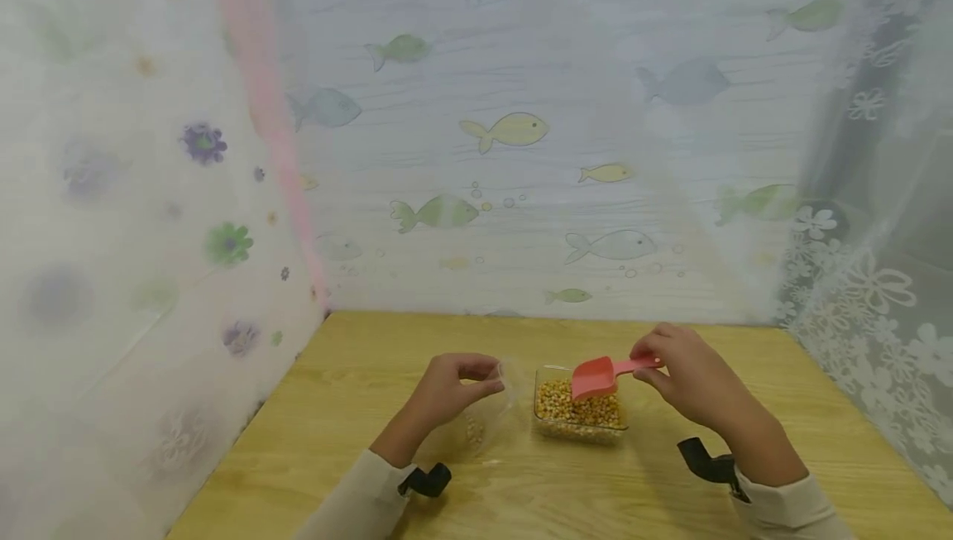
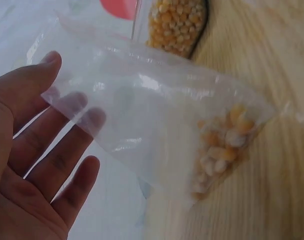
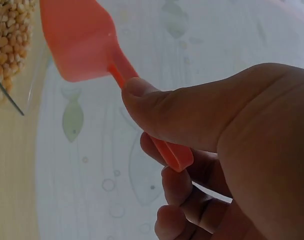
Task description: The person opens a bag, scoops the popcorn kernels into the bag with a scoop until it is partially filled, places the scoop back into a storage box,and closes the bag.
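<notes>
My left hand [image 1: 456,389] pinches the top edge of a clear plastic bag [image 2: 147,100]; in the left wrist view the thumb is on one side and some fingertips show through the film. Yellow corn kernels [image 2: 219,157] lie in the bag's lower corner, near the tabletop. My right hand [image 1: 691,375] grips a red scoop [image 1: 596,378] by its handle, between thumb and fingers. The scoop's bowl is over a rectangular glass container [image 1: 581,434] of corn kernels [image 1: 558,403]. Whether the bowl holds any kernels cannot be seen.
The light wooden table [image 1: 536,499] ends at a back curtain [image 1: 506,184] printed with fish. A flowered curtain [image 1: 112,234] hangs along the left side, and sheer lace fabric [image 1: 886,292] along the right. A black wrist mount [image 1: 428,480] sticks out from the left sleeve.
</notes>
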Demonstrator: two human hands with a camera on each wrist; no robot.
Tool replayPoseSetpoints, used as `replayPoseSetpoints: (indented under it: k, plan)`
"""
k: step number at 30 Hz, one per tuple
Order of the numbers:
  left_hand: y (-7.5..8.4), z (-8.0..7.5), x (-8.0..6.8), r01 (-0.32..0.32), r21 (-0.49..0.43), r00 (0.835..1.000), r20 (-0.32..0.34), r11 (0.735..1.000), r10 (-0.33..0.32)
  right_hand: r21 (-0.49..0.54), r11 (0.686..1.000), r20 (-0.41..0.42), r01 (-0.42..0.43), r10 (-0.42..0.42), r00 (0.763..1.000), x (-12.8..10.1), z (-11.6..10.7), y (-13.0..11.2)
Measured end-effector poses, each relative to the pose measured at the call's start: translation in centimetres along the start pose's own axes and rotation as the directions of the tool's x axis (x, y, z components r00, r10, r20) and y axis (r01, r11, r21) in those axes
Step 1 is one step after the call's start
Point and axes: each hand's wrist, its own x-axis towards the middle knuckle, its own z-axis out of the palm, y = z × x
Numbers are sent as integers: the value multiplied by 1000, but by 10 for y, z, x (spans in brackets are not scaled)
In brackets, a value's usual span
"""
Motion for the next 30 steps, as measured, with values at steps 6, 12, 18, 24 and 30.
replayPoseSetpoints:
  k: [6, 12, 18, 24, 30]
  plan:
    - [-8, -2, 10, 5, -34, 1000, 27, 999, -4, -13, 998, 54, -59, 59, 997, -3, -2, 11]
    - [-11, -2, 14, 28, -50, 1000, 2, 998, -27, -4, 996, 99, -89, 89, 991, -2, 2, 17]
    - [-13, -2, 15, 30, -50, 1000, -4, 998, -31, 26, 994, 185, -110, 104, 977, 1, 7, 16]
    - [-10, -2, 15, 16, -52, 1000, 21, 999, -15, 9, 992, 211, -128, 123, 970, 0, 12, 14]
    - [-7, -4, 13, 23, -43, 999, 29, 999, -21, 17, 995, 201, -100, 94, 975, 3, 23, 13]
